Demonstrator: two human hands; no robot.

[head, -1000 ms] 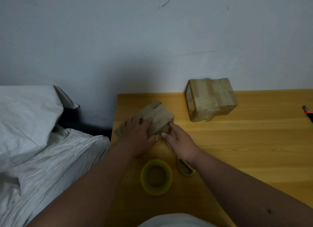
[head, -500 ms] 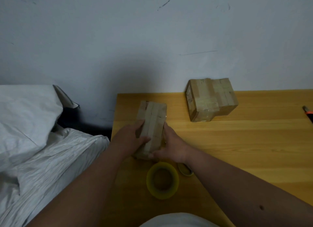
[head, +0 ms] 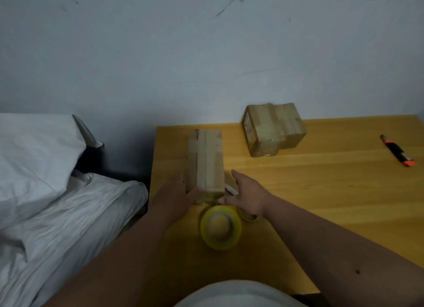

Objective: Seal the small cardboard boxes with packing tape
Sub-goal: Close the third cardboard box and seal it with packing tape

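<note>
Both forearms bare, no sleeves visible. Left hand (head: pixel 176 195), right hand (head: pixel 246 195): ungloved. White garment (head: pixel 238 294) over torso.

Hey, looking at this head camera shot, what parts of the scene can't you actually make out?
- Near end of the box: covered by the left hand.
- Small ring beside the tape roll: mostly under the right hand.
- Label on the far boxes: too small to read.
- Orange tool: blurred.
</note>
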